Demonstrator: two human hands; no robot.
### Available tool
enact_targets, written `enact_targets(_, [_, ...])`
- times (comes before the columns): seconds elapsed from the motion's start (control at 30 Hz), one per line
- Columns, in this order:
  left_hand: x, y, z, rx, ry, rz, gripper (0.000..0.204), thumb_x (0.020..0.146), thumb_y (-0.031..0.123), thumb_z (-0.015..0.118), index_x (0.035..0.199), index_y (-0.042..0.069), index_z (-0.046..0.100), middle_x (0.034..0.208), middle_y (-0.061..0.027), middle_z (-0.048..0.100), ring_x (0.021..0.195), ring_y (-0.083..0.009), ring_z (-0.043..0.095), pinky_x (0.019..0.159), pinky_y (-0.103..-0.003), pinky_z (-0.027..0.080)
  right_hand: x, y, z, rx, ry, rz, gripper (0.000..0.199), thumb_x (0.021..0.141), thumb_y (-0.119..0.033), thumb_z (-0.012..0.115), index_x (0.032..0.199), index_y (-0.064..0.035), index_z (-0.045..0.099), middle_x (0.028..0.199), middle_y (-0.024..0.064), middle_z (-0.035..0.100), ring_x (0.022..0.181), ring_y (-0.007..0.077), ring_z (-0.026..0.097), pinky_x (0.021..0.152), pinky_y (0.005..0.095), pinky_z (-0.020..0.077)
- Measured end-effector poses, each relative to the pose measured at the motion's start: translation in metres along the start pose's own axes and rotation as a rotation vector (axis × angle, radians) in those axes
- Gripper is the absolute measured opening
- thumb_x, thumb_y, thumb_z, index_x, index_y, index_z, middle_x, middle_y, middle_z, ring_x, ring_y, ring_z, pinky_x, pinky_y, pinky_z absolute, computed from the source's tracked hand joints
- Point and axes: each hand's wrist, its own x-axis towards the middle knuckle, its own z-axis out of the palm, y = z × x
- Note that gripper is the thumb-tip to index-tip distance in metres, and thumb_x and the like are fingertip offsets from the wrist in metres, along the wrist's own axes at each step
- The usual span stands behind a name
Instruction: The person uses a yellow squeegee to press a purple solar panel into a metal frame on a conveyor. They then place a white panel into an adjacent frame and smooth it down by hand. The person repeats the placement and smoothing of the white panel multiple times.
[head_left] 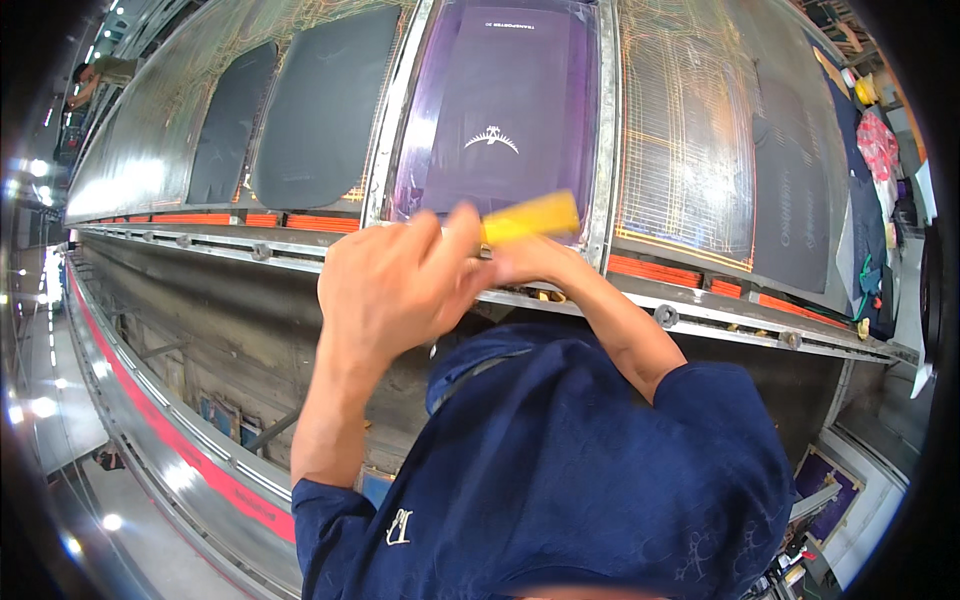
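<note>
My left hand [395, 280] is closed, its fingers curled and its thumb beside the near end of a flat yellow strip-like piece [532, 218]. That piece is smeared by motion, and its exact kind cannot be told. My right hand [532, 260] sits close against the left, just below the yellow piece, its fingers mostly hidden behind the left hand. A small metal bit shows between the hands. Both hands are over the near edge of a screen-printing frame [606, 120]. Inside the frame, under a purple-tinted screen, lies a dark panel [500, 80] with a white winged emblem.
Dark cut fabric pieces [325, 110] lie left of the frame on the long printing table [690, 130]; another dark panel [790, 190] lies on the right. A metal rail [300, 262] with knobs runs along the near edge. Cloths [878, 140] hang at far right. Another person [100, 75] stands at far left.
</note>
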Motion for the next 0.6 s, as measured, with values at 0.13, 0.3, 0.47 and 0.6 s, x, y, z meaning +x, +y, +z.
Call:
enact_targets(0.13, [0.013, -0.037, 0.002, -0.111, 0.072, 0.251, 0.055, 0.081, 0.061, 0.069, 0.086, 0.007, 0.061, 0.064, -0.0042, 0.053, 0.053, -0.0239, 0.054, 0.049, -0.035, 0.04, -0.017, -0.033, -0.011, 0.779, 0.269, -0.472, 0.071, 0.098, -0.051, 0.053, 0.145, 0.0013, 0.042, 0.146, 0.021, 0.05, 0.139, 0.0326, 0.044, 0.116, 0.0451, 0.0333])
enact_targets(0.3, [0.015, -0.029, 0.014, -0.028, 0.093, 0.261, 0.063, 0.078, 0.069, 0.068, 0.068, 0.009, 0.055, 0.057, -0.0032, 0.046, 0.046, -0.0218, 0.046, 0.044, -0.034, 0.034, -0.014, -0.071, -0.018, 1.522, 0.342, -1.008, 0.055, 0.104, -0.051, 0.035, 0.118, -0.0006, 0.05, 0.091, 0.0186, 0.063, 0.09, 0.029, 0.06, 0.088, 0.0436, 0.0449])
enact_targets(0.47, [0.021, -0.042, 0.015, -0.053, 0.107, 0.448, 0.085, 0.078, 0.089, 0.047, 0.067, 0.005, 0.055, 0.056, -0.0018, 0.044, 0.045, -0.0164, 0.042, 0.045, -0.028, 0.032, -0.015, -0.097, -0.006, 1.335, 0.583, -1.184, 0.045, 0.102, -0.029, 0.043, 0.066, -0.0046, 0.056, 0.06, 0.0059, 0.05, 0.064, 0.0197, 0.048, 0.066, 0.0384, 0.041])
enact_targets(0.6, [0.021, -0.063, 0.009, -0.074, 0.041, 0.598, 0.088, 0.074, 0.093, 0.043, 0.068, 0.006, 0.055, 0.054, 0.0011, 0.041, 0.043, -0.0143, 0.038, 0.045, -0.027, 0.029, -0.007, -0.093, 0.015, 1.14, 0.672, -1.352, 0.043, 0.103, -0.03, 0.05, 0.067, -0.007, 0.052, 0.064, 0.0023, 0.046, 0.063, 0.0203, 0.043, 0.065, 0.041, 0.0392])
